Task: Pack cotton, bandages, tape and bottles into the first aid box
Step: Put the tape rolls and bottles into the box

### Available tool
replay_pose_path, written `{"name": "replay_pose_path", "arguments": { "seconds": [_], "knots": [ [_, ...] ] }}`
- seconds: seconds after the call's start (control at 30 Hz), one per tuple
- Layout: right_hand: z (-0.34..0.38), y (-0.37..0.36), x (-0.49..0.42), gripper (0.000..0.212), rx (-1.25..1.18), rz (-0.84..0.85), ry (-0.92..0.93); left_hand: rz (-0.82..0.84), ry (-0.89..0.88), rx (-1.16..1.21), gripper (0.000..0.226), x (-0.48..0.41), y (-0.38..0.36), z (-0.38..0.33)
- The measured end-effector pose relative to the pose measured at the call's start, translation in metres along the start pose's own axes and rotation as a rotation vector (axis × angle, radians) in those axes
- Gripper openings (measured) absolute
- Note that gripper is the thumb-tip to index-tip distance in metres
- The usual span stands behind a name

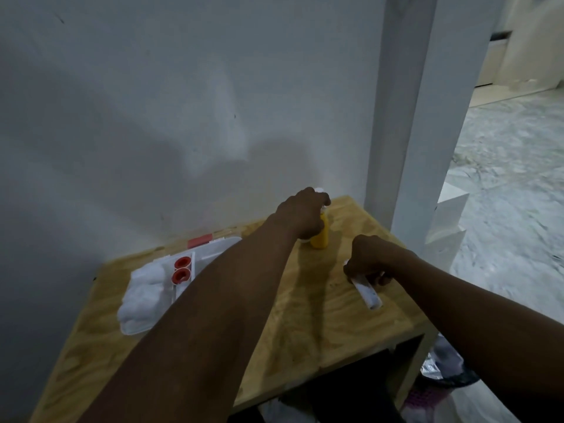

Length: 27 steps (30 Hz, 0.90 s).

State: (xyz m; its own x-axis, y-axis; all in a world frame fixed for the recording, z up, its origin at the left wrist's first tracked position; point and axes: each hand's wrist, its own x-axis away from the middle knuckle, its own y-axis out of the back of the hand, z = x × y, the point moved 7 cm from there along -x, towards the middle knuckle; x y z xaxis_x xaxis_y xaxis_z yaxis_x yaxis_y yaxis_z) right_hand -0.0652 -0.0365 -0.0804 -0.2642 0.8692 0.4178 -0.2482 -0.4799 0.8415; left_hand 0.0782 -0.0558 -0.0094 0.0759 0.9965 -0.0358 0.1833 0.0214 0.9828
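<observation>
Left hand point(300, 213) grips the top of the yellow bottle point(321, 238), fingers curled over the cap. The bottle stands upright on the wooden table point(305, 325), near the far edge and close to the wall point(152, 117).

Right hand point(370, 259) pinches the far end of the white bandage roll point(367, 296). The roll lies on the table surface, with its free end pointing toward the near edge. Bottle and roll are apart, both on the right half of the table.

The first aid box point(219, 247) sits open on the left half of the table.
- Cotton point(143, 297) fills the left compartment.
- Two red tape rolls point(182, 270) sit one behind the other in the narrow compartment just beside the cotton.
- A red latch point(200, 241) shows at the far rim.

The left forearm crosses above the right part of the box and hides its contents.
</observation>
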Motion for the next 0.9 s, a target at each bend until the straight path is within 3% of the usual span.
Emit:
{"name": "replay_pose_path", "arguments": {
  "seconds": [0.17, 0.43, 0.63, 0.8, 0.9],
  "knots": [
    [0.013, 0.005, -0.002, 0.027, -0.058, -0.077, 0.104, -0.109, -0.013, 0.016, 0.03, 0.002, 0.012, 0.003],
    [0.071, 0.053, 0.032, 0.029, -0.335, -0.358, 0.451, -0.219, -0.062, -0.011, 0.028, 0.035, 0.075, 0.024],
    [0.137, 0.066, 0.074, 0.028, -0.442, -0.566, 0.731, -0.304, 0.025, -0.019, 0.025, 0.086, 0.146, 0.065],
    [0.177, 0.046, 0.098, 0.028, -0.396, -0.603, 0.875, -0.317, 0.149, 0.087, 0.026, 0.124, 0.158, 0.107],
    [0.186, 0.023, 0.097, 0.028, -0.279, -0.525, 0.893, -0.276, 0.18, 0.115, 0.028, 0.137, 0.146, 0.12]
  ]
}}
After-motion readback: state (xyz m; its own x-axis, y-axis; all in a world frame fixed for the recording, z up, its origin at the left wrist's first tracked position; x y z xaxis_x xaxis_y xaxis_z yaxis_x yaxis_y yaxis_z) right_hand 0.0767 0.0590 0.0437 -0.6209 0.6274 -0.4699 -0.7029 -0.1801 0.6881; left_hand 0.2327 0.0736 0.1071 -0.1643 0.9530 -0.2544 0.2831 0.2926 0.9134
